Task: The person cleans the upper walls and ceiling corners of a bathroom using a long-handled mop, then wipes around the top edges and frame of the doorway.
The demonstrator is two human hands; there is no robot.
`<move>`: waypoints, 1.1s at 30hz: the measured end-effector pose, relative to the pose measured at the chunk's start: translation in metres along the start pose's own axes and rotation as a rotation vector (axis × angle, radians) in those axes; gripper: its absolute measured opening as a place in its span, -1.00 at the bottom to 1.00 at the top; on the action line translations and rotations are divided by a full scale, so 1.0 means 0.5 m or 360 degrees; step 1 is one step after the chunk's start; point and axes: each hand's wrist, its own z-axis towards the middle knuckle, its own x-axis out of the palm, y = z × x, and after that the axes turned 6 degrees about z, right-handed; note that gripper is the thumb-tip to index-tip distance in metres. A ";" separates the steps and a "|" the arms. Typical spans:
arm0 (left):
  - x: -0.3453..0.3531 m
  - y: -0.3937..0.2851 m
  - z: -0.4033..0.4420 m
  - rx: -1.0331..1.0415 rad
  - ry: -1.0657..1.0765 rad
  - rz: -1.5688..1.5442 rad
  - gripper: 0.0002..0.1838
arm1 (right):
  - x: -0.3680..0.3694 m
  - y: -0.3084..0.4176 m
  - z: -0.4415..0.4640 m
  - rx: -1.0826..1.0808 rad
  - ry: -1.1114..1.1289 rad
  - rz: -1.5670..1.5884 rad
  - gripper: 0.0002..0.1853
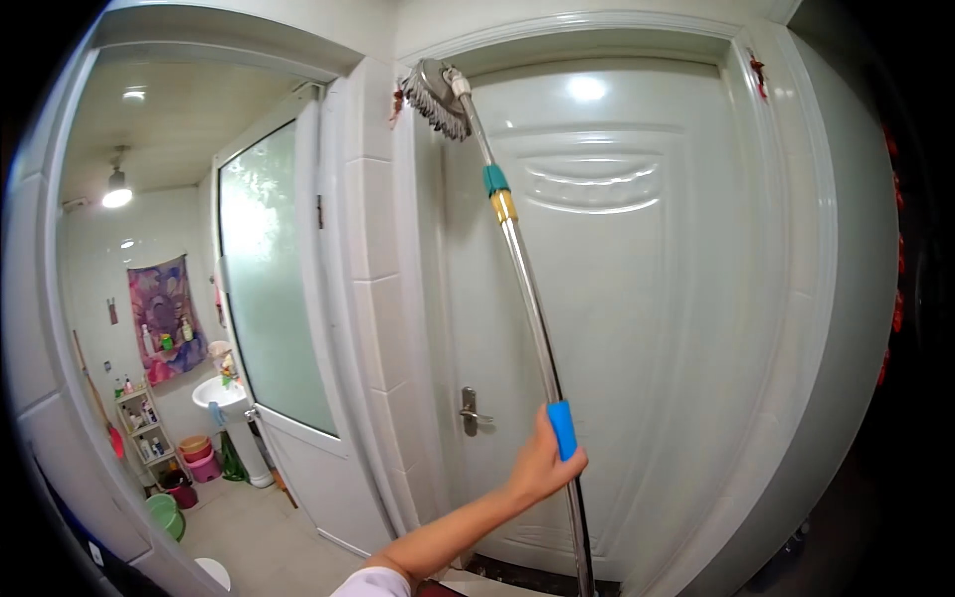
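My left hand (547, 463) comes in from the lower left and is closed around the pole of a mop, at its blue grip (562, 430). The shiny metal pole (529, 294) slants up and to the left, with a green and yellow joint (499, 194) partway along. At its top the mop head (438, 97), a round plate with grey fringe, is at the upper left corner of the door frame (587, 22). Whether it touches the frame I cannot tell. The pole's lower end runs out of view. My right hand is not in view.
A closed pale door (637, 328) with a metal handle (472, 413) stands in front. On the left, a frosted glass door (274, 269) stands ajar to a bathroom with a sink (221, 395), a shelf (146, 428) and buckets (166, 514). Small red ornaments (759, 75) hang by the frame.
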 end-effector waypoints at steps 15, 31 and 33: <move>-0.339 -0.020 0.259 0.0137 -0.0521 0.0491 0.10 | 0.263 0.442 0.259 -0.0245 0.0656 0.0922 -0.24; -0.561 -0.057 0.221 0.0048 -0.0715 0.1204 -0.08 | 0.411 0.592 0.262 -0.0619 0.0916 0.0594 -0.08; -0.560 -0.059 0.190 0.0062 -0.0772 0.1190 -0.07 | 0.388 0.590 0.254 -0.0687 0.0915 0.0489 -0.09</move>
